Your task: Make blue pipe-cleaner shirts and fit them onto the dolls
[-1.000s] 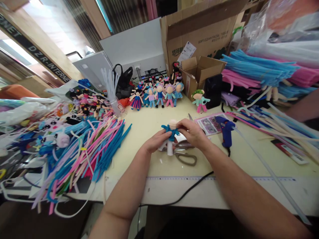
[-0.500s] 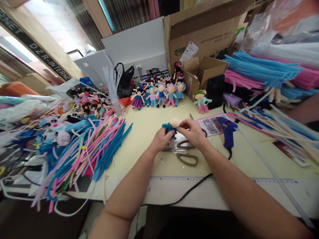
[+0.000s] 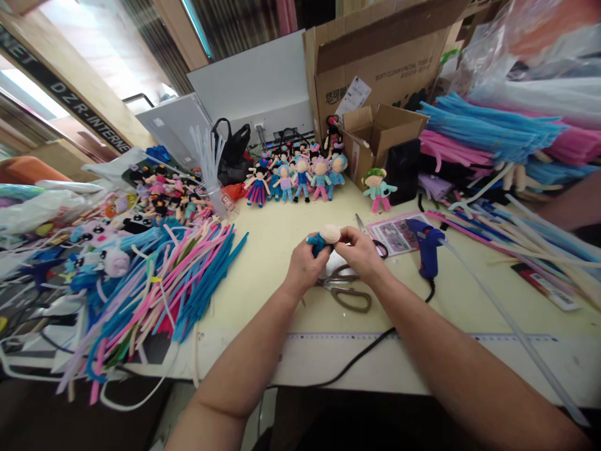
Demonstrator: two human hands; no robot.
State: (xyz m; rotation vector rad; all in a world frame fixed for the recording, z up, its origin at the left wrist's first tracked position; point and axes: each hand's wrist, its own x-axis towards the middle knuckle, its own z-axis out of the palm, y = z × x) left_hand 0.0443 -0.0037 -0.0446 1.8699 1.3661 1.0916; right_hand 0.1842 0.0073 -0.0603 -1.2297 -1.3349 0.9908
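Observation:
Between my two hands is a small doll (image 3: 330, 234) of fuzzy pipe cleaners, with a cream, hairless head and a blue body. My left hand (image 3: 307, 260) is closed around the blue body, its thumb in front. The fingers of my right hand (image 3: 359, 250) pinch at the right side of the head; whether a small piece is between them I cannot tell. Just below my hands lie scissors (image 3: 351, 297) with olive-brown handles, their blades partly hidden. A second pair with black handles (image 3: 381, 248) lies behind my right hand.
A blue glue gun (image 3: 426, 247) with a black cord lies to the right, near a printed card (image 3: 397, 235). Finished dolls (image 3: 302, 178) stand at the back before cardboard boxes (image 3: 375, 69). Pipe cleaners (image 3: 188, 275) are heaped left and right. A ruler (image 3: 328, 336) lies along the front edge.
The doll has turned slightly in my hands, its head now tilted more to the right. My hands stay in nearly the same place; the whole view has shifted a little.

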